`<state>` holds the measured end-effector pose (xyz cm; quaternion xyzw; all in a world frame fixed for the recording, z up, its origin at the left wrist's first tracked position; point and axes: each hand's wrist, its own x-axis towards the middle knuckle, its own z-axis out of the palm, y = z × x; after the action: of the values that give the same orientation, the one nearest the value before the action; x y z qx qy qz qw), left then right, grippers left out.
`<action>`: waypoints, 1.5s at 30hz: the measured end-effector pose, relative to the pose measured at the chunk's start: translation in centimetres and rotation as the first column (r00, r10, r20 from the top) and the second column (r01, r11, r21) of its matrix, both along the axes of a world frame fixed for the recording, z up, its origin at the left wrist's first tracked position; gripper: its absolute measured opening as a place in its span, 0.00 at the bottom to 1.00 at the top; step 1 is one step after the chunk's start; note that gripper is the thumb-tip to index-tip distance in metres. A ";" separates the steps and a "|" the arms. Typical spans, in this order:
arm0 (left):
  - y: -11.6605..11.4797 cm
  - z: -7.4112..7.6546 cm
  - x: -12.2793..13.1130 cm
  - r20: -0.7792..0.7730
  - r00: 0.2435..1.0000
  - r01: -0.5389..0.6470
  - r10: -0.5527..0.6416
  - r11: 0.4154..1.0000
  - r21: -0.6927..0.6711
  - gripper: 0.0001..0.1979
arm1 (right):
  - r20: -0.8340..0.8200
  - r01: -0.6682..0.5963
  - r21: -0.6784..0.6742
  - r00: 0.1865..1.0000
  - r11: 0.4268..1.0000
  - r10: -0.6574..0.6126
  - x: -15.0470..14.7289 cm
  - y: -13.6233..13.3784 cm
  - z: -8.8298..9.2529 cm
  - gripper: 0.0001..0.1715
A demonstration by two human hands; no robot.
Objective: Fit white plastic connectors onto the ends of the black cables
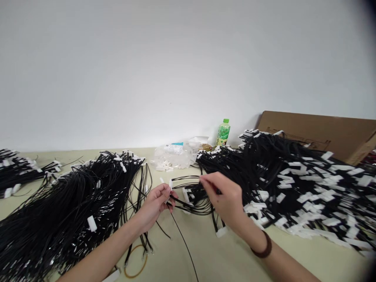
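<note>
My left hand (155,201) is closed around a small white plastic connector (170,184) and the black wires beside it. Thin black wires (185,178) run from this connector to the fingertips of my right hand (225,196), which are pinched together on a wire. Below them, a looped bundle of black wires (199,211) bends between the two hands, with white connectors among it. One loose black wire (185,243) trails from under my left hand toward the table's front edge. My right palm and the far side of its fingers are hidden.
Big piles of black wires lie at left (73,203) and right (264,172), the right one full of white connectors. Behind stand a clear plastic bag (176,154), a green-capped bottle (223,133) and a cardboard box (311,133). A rubber band (135,276) lies in front.
</note>
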<state>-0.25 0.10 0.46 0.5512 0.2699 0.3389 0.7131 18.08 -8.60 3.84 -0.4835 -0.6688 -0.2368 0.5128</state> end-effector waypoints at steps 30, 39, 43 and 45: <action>-0.3 0.2 0.0 -0.015 0.996 0.089 -0.089 0.996 0.014 0.15 | 0.329 -0.052 -0.027 0.943 0.998 0.058 -1.8 0.8 -2.7 0.08; -0.3 0.4 0.0 -0.026 0.991 0.131 -0.131 0.991 0.008 0.16 | 0.401 -0.076 -0.048 0.912 0.996 0.089 -1.6 0.5 -2.4 0.08; -0.3 0.4 0.0 -0.026 0.989 0.147 -0.147 0.989 0.003 0.16 | 0.404 -0.085 -0.043 0.910 0.995 0.096 -1.7 0.4 -2.3 0.08; -0.3 0.4 0.0 -0.026 0.987 0.161 -0.161 0.987 -0.001 0.16 | 0.399 -0.091 -0.039 0.912 0.995 0.099 -1.7 0.4 -2.3 0.07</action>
<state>-0.25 -0.20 0.83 0.5760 0.2337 0.2730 0.7342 16.35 -8.23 1.55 -0.3967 -0.7845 -0.2991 0.3711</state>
